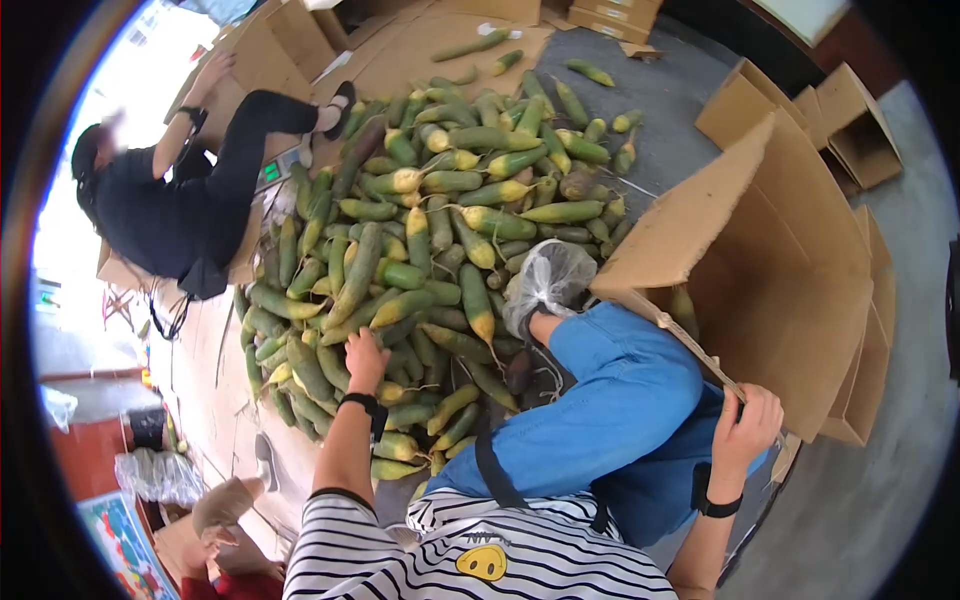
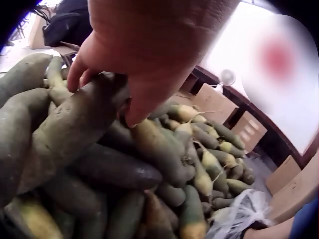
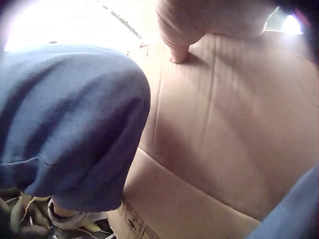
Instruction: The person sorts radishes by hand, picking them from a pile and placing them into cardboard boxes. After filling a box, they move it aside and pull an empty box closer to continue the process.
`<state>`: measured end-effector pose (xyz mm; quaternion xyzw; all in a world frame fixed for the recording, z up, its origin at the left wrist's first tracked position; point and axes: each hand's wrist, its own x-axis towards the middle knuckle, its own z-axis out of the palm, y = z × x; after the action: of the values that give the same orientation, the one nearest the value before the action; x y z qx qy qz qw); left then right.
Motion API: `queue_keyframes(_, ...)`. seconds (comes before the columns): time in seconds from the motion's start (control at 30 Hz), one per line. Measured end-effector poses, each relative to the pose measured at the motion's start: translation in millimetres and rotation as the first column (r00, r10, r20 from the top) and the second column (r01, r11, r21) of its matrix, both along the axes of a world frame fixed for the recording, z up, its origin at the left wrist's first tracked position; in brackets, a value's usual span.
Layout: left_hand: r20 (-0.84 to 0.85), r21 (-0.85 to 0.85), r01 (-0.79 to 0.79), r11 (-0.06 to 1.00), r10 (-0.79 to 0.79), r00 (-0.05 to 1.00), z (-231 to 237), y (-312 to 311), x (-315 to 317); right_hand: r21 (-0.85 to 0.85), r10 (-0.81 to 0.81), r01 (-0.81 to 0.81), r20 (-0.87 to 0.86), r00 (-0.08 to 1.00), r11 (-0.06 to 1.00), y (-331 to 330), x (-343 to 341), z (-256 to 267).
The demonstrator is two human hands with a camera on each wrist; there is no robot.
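In the head view my left hand [image 1: 366,362] reaches onto the lower part of a pile of green radishes with yellowish ends [image 1: 405,305]. The left wrist view has that hand [image 2: 142,55] with fingers and thumb around the dark end of a thick green radish [image 2: 70,124], which lies on others. My right hand [image 1: 750,425] grips the near edge of an open cardboard box [image 1: 790,330], beside my bent leg. Seen from the right wrist, fingers of this hand [image 3: 199,25] lie against the cardboard [image 3: 224,114]. One radish [image 1: 684,310] is inside the box.
A person in dark clothes [image 1: 225,190] sits at the upper left, near a scale with a green display [image 1: 270,172]. Another person's leg [image 1: 225,500] shows at the lower left. More boxes [image 1: 855,125] stand at the upper right. My plastic-covered foot [image 1: 550,280] touches the pile.
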<state>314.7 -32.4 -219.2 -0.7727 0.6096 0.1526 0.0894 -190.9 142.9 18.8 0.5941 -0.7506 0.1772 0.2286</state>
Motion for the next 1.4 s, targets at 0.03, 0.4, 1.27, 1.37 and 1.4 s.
queue_keyframes(0.03, -0.012, -0.022, 0.035, 0.999, -0.035, 0.999, 1, 8, -7, 0.004, 0.014, -0.014, 0.016, 1.0, 1.0, 1, 1, 1)
queue_keyframes(0.4, -0.732, -0.383, -0.253, 0.889, -0.125, 0.67, 191, 10, -93, -0.018, 0.019, -0.018, 0.081, 0.997, 1.0, 8, 2, 0)
queue_keyframes(1.27, 0.09, -0.246, 0.206, 0.947, -0.189, 0.978, 33, -17, -34, 0.003, -0.014, 0.014, 0.068, 0.998, 1.0, 7, 6, -12)
queue_keyframes(1.37, 0.002, -0.061, 0.094, 0.994, -0.094, 0.996, -10, -40, -6, -0.003, -0.022, 0.023, 0.049, 0.999, 1.0, 4, 2, -10)
queue_keyframes(1.4, -0.047, 0.05, 0.078, 0.996, -0.075, 0.996, -29, -46, 3, 0.002, -0.029, 0.029, 0.047, 0.998, 1.0, 4, 1, -9)
